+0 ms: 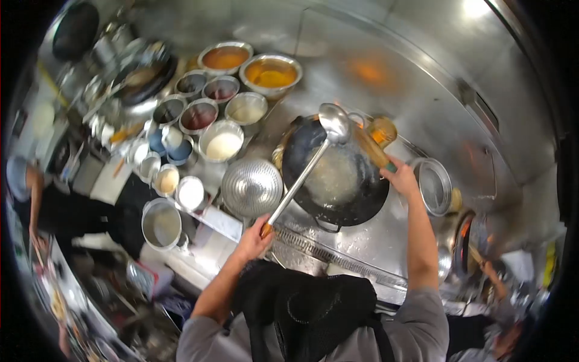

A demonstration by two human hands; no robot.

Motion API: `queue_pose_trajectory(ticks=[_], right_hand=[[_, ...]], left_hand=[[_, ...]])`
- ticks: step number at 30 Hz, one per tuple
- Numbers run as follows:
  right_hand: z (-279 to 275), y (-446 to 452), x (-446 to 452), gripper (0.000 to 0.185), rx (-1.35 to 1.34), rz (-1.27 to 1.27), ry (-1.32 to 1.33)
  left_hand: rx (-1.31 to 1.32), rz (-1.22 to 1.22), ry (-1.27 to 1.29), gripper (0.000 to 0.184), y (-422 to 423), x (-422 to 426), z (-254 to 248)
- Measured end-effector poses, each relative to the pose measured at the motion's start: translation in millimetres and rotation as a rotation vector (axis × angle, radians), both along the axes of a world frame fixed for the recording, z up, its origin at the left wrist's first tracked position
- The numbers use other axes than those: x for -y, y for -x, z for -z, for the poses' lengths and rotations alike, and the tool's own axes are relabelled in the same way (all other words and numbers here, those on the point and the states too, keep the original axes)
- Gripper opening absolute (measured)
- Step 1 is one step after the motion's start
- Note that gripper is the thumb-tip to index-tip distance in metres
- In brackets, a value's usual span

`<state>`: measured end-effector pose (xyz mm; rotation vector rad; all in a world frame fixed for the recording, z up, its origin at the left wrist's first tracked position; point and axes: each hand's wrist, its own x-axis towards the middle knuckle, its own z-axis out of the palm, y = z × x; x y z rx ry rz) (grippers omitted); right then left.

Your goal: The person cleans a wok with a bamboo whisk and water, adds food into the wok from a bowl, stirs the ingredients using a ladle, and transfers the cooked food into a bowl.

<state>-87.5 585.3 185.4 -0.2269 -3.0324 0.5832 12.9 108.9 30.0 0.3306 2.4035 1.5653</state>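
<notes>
My left hand (253,243) is closed round the wooden end of a long steel ladle (303,172). The ladle's bowl (334,122) is over the far side of a black wok (371,202). Cloudy liquid with whitish haze (333,176) lies in the wok's bottom. At the wok's right rim, my right hand (403,179) grips what looks like a bamboo wok brush (372,149), tan with a green band by my fingers. Its far end reaches a yellowish round object (382,130), which I cannot make out clearly. A perforated steel strainer (251,187) sits left of the wok.
Several bowls of seasonings, including an orange-liquid bowl (271,72) and a white-powder bowl (221,142), stand at left. A steel pot (161,224) is nearer me. Right of the wok is a round sieve (432,186). Co-workers (36,181) are at both sides.
</notes>
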Motion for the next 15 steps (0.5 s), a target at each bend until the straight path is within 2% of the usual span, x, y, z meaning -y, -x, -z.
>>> queue_pose_trajectory(ticks=[1, 2, 4, 5, 6, 8, 9, 10, 12, 13, 15], right_hand=[[-10, 1, 1, 0.067, -0.196, 0.035, 0.251], [-15, -1, 6, 0.067, -0.223, 0.069, 0.263], [-46, -10, 37, 0.071, -0.218, 0.013, 0.291], [-54, -10, 30, 0.071, -0.1, -0.157, 0.019], [-75, -12, 33, 0.071, -0.117, -0.13, 0.024], [-123, -13, 47, 0.07, 0.383, -0.134, -0.539], [-120, -12, 27, 0.067, 0.237, -0.112, -0.518], [-121, -15, 18, 0.067, 0.233, -0.099, -0.508], [-128, -21, 12, 0.06, -0.431, -0.045, 0.197], [-130, -23, 15, 0.06, -0.428, -0.032, 0.201], [-138, -33, 22, 0.058, -0.049, -0.182, -0.208]], left_hand=[[-0.16, -0.006, 0.053, 0.054, 7, 3, -5], [-0.184, 0.03, 0.065, 0.054, 13, 7, -8], [-0.228, 0.031, 0.266, 0.055, 22, 14, -17], [-0.308, 0.034, 0.26, 0.054, 26, 18, -20], [-0.328, 0.06, 0.264, 0.054, 30, 22, -23], [-0.421, 0.023, 0.365, 0.052, 39, 34, -28], [-0.526, 0.03, 0.361, 0.05, 45, 41, -23], [-0.535, 0.044, 0.368, 0.05, 51, 49, -25], [-0.627, 0.112, 0.413, 0.053, 58, 63, -28], [-0.716, 0.131, 0.376, 0.055, 63, 67, -29], [-0.69, 0.183, 0.398, 0.056, 63, 72, -35]])
